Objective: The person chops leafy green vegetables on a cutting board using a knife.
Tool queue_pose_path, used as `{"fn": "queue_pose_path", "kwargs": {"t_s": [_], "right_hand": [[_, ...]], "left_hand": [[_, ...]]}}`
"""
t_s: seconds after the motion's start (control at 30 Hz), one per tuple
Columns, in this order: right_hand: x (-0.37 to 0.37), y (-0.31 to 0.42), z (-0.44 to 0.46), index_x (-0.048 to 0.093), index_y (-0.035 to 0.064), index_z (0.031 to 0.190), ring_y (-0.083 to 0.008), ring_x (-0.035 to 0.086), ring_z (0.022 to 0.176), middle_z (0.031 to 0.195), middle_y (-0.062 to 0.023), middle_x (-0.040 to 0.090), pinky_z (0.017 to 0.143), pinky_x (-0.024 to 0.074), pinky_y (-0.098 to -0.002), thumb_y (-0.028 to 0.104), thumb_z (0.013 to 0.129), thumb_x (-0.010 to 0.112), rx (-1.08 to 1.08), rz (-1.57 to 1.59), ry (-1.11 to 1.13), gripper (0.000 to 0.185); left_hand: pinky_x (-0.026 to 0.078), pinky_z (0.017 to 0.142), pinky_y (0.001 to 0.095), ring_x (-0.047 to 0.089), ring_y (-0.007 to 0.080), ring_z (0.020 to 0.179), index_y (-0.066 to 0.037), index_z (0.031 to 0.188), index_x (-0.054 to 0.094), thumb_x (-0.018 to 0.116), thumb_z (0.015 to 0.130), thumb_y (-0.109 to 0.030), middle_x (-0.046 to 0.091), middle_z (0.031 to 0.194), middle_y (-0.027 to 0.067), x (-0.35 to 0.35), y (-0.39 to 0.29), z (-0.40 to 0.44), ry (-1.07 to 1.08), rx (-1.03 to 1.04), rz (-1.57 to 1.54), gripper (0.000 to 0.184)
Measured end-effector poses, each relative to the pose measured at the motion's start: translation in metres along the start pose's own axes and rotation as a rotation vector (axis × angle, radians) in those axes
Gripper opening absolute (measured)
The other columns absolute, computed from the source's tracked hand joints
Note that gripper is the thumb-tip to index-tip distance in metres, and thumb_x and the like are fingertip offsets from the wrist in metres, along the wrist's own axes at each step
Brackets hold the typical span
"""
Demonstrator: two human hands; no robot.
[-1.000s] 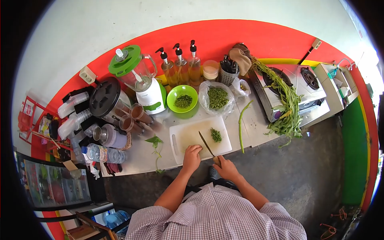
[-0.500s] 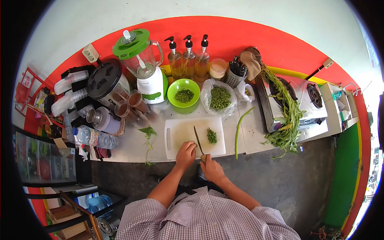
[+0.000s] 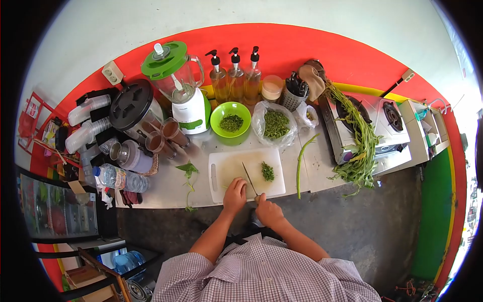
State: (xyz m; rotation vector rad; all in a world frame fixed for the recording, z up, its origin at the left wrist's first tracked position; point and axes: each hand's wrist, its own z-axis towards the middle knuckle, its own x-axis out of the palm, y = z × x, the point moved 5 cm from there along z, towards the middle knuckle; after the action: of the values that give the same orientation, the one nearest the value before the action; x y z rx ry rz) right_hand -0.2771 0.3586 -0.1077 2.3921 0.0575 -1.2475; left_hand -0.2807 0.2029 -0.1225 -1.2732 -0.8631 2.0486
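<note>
My right hand (image 3: 269, 211) grips the handle of a kitchen knife (image 3: 249, 175), its blade pointing away from me over the white cutting board (image 3: 229, 162). Just left of the blade, my left hand (image 3: 235, 195) rests on the board with fingers curled together. Whatever those fingers pinch is hidden. A small heap of chopped greens (image 3: 267, 172) lies on the board right of the knife. Beside the board on the right is a long green stem (image 3: 300, 163); on the left lies a leafy sprig (image 3: 188, 170).
Behind the board stand a green bowl (image 3: 217, 128) and a plastic bag (image 3: 259, 128), both with chopped greens. A blender (image 3: 187, 111), pump bottles (image 3: 235, 80) and brown-filled cups (image 3: 175, 132) line the counter. Leafy stalks (image 3: 363, 146) drape over the stove (image 3: 329, 126) at right.
The whole view has shifted slightly. Both hands stay at the board's near edge, and the knife remains beside the left fingers with little visible movement.
</note>
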Motion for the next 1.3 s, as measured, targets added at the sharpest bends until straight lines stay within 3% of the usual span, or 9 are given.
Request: {"fn": "queue_pose_path", "kwargs": {"t_s": [0.07,0.27,0.53,0.83,1.13,1.3], "right_hand": [[-0.008,0.004,-0.009,0.037,-0.0125,0.13,-0.047,0.072,0.084,0.089,-0.0301,0.071,0.075,0.0588,-0.0543,0.022,0.094,0.055,0.009,0.013,0.033,0.053],[0.018,0.004,-0.004,0.037,-0.0108,0.129,-0.0485,0.071,0.087,0.091,-0.0321,0.07,0.077,0.0584,-0.0547,0.017,0.093,0.053,0.036,0.02,0.022,0.049],[0.009,0.005,0.002,0.031,-0.0124,0.138,-0.0487,0.071,0.09,0.096,-0.0333,0.07,0.082,0.0573,-0.055,0.015,0.092,0.053,0.055,0.047,0.073,0.058],[0.003,0.008,0.001,0.025,-0.0144,0.145,-0.0471,0.072,0.091,0.098,-0.0317,0.071,0.081,0.0576,-0.0544,0.013,0.092,0.053,0.03,-0.004,0.067,0.066],[0.004,0.013,0.0,0.028,-0.0146,0.144,-0.0446,0.073,0.089,0.097,-0.0294,0.072,0.079,0.0587,-0.0524,0.015,0.093,0.052,0.017,-0.044,0.016,0.064],[0.018,0.013,0.001,0.03,-0.0141,0.141,-0.0447,0.073,0.087,0.096,-0.0297,0.072,0.078,0.0588,-0.0526,0.016,0.093,0.053,-0.001,-0.053,0.003,0.061]], "left_hand": [[0.054,0.081,0.0402,0.065,0.0334,0.096,-0.002,0.097,0.068,0.065,0.088,0.003,0.064,0.106,0.0127,-0.003,0.004,0.0,-0.016,-0.083,-0.054,0.01],[0.055,0.079,0.0395,0.066,0.0306,0.093,-0.002,0.098,0.069,0.069,0.087,-0.001,0.062,0.108,0.0125,0.003,0.013,-0.005,-0.053,0.072,0.011,0.011],[0.05,0.09,0.0439,0.058,0.0338,0.101,-0.003,0.1,0.07,0.064,0.08,0.004,0.062,0.103,0.0115,-0.002,0.005,-0.003,-0.003,0.121,0.104,0.021],[0.048,0.082,0.0428,0.057,0.0339,0.092,-0.002,0.094,0.069,0.065,0.082,0.007,0.061,0.094,0.0123,-0.005,0.008,0.003,-0.012,0.084,0.021,0.016],[0.047,0.086,0.0438,0.056,0.0354,0.098,-0.002,0.092,0.068,0.069,0.084,0.003,0.06,0.098,0.0128,-0.008,0.012,0.007,-0.014,-0.015,-0.013,0.01],[0.047,0.088,0.0444,0.057,0.0356,0.099,-0.001,0.094,0.068,0.07,0.083,0.002,0.06,0.1,0.0128,-0.007,0.011,0.004,-0.011,0.045,0.006,0.011]]}}
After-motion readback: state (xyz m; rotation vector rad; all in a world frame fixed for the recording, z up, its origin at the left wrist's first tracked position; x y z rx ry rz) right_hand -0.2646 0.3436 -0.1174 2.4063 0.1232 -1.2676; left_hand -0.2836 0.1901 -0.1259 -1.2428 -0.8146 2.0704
